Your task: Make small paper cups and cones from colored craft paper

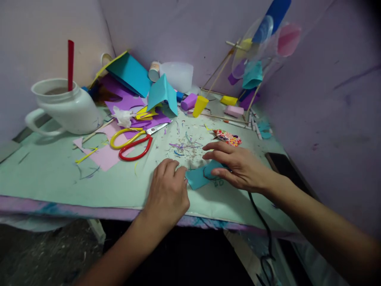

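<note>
A strip of turquoise paper [197, 178] lies near the table's front edge, its right part curling up. My left hand [169, 188] is closed at the strip's left end, fingers bent and the thumb side against the paper. Over the curled right end is my right hand [238, 165], thumb and fingers apart, with the thumb at the paper; whether it presses on it I cannot tell. Scissors [135, 145] with one yellow and one red handle lie to the left, blades slightly apart. A floral-patterned piece [228, 137] sits just beyond my right hand.
A white mug [71, 113] with a red stick stands at the left. Behind are a folded turquoise paper [163, 93], purple paper [120, 95] and a stick structure [220, 73] with coloured paper cups. A dark phone-like object [287, 171] lies at right, a black cable [262, 218] nearby.
</note>
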`<action>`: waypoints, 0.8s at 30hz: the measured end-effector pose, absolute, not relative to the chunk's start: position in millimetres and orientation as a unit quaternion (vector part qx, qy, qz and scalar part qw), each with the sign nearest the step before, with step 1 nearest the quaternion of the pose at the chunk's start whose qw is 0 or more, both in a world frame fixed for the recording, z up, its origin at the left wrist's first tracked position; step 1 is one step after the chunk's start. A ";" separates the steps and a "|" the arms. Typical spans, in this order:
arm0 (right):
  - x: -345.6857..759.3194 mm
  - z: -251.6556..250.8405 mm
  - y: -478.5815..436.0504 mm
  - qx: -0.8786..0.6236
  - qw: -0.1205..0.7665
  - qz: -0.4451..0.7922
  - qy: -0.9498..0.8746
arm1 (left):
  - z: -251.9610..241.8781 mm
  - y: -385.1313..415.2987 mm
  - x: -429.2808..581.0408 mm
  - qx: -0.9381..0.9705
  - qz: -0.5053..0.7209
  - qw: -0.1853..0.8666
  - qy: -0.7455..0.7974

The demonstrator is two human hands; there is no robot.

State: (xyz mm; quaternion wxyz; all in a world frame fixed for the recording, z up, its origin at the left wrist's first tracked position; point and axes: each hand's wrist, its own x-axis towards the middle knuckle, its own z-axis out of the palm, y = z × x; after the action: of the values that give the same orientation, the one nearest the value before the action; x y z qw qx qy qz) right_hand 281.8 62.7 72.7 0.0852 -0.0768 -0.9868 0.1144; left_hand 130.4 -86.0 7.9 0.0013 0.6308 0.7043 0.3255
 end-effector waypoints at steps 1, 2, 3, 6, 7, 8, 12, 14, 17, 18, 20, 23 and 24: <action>281.2 73.0 63.3 -0.075 0.083 0.113 -0.987 | 8.1 -85.8 130.5 0.631 0.323 0.004 0.705; 280.6 73.1 63.6 -0.073 0.080 0.110 -0.988 | 8.2 -85.6 130.6 0.632 0.319 0.005 0.706; 280.0 73.1 63.5 -0.073 0.077 0.107 -0.989 | 8.4 -85.5 130.8 0.633 0.316 0.005 0.707; 279.0 72.7 61.4 -0.085 0.067 0.096 -0.989 | 8.8 -85.9 131.2 0.633 0.309 0.004 0.709; 279.0 72.5 60.4 -0.090 0.065 0.092 -0.990 | 8.7 -86.0 131.3 0.633 0.309 0.003 0.710; 279.1 72.3 59.3 -0.093 0.065 0.089 -0.990 | 8.5 -86.2 131.4 0.632 0.308 0.002 0.711; 279.7 72.8 57.1 -0.095 0.069 0.077 -0.990 | 6.7 -86.2 131.0 0.636 0.297 -0.005 0.712; 278.5 74.0 57.4 -0.093 0.061 0.070 -0.991 | 5.9 -86.0 130.8 0.638 0.291 -0.007 0.712; 274.2 76.2 58.6 -0.082 0.049 0.067 -0.993 | 5.5 -85.8 130.5 0.639 0.286 -0.006 0.714; 272.5 76.7 58.9 -0.077 0.048 0.065 -0.994 | 5.5 -85.8 130.4 0.640 0.284 -0.007 0.714; 269.8 77.2 59.1 -0.071 0.050 0.063 -0.994 | 5.5 -85.8 130.2 0.641 0.281 -0.010 0.714; 269.4 76.2 58.8 -0.072 0.057 0.065 -0.994 | 5.4 -86.0 130.0 0.643 0.284 -0.012 0.712; 270.5 75.5 58.6 -0.076 0.060 0.068 -0.993 | 5.3 -86.1 129.9 0.643 0.286 -0.013 0.710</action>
State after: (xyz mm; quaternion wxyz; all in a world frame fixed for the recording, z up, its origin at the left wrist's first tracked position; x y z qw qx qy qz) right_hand 270.5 58.6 75.5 0.0603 -0.0756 -0.9930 0.0676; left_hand 129.9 -86.1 5.3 -0.0128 0.6431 0.7101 0.2862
